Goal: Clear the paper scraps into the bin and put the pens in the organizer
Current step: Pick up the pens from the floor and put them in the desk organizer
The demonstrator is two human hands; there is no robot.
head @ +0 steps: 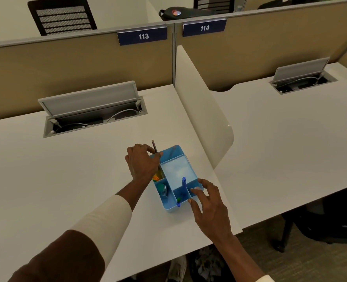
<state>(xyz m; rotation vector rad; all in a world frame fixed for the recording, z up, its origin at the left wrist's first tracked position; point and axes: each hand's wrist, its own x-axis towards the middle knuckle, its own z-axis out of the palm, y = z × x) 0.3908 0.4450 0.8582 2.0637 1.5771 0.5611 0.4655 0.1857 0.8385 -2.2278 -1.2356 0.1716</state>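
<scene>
Low in the frame, under the near edge of the counter (46, 180), glimpsed crumpled paper in what may have been the bin (206, 265); too dark to be sure. No scraps seen on the white surface. Just above, right of centre: right hand (209, 202), fingers (196, 189) spread and loosely open, holding nothing, tips resting on the near right rim of the blue organizer (191, 170). Between those fingers and the tray's middle, stood a blue pen (183, 185) in a small near compartment, roughly upright, top leaning slightly away; a second small blue and green item low in the same slot, too small to name. Left compartments held orange and teal oddments. Farther up, at the tray's far left corner: left hand (142, 161), fingers closed in a pinch on a dark pencil (154, 147), long axis near vertical in the picture, upper end poking above the knuckles toward the cable hatch, lower end hidden behind the hand, apparently aimed into the narrow left slot. Judged the pencil directly over its compartment, so only a short downward slide along its own axis needed, with the left hand the nearer and the right merely steadying the tray. Beyond, partition plates 113 and 114.
</scene>
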